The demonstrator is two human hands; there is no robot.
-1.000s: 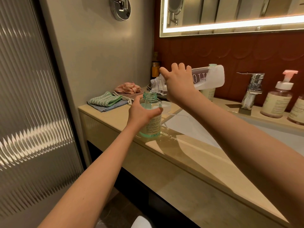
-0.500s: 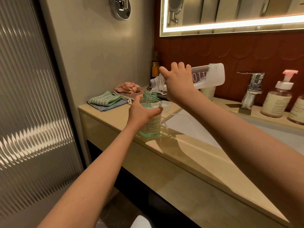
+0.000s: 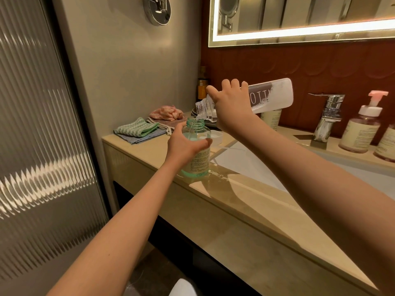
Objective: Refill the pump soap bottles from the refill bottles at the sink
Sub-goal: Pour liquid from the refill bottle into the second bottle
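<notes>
Above the tabletop (image 3: 245, 195), right hand (image 3: 233, 107) fingers clasp the near-horizontal refill bottle (image 3: 271, 96), mouth over the open pump bottle (image 3: 197, 146) gripped by the left hand (image 3: 183, 144).

Glossy polished stone counter (image 3: 245, 212), shiny chrome faucet (image 3: 328, 116), clear plastic bottle (image 3: 197, 150), soft cloths (image 3: 139, 130).

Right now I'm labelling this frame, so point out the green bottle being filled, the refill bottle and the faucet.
green bottle (image 3: 198, 161), head view, on its label below the left hand.
refill bottle (image 3: 275, 97), head view, on its frosted body near the raised base.
faucet (image 3: 328, 113), head view, on the chrome body.
</notes>
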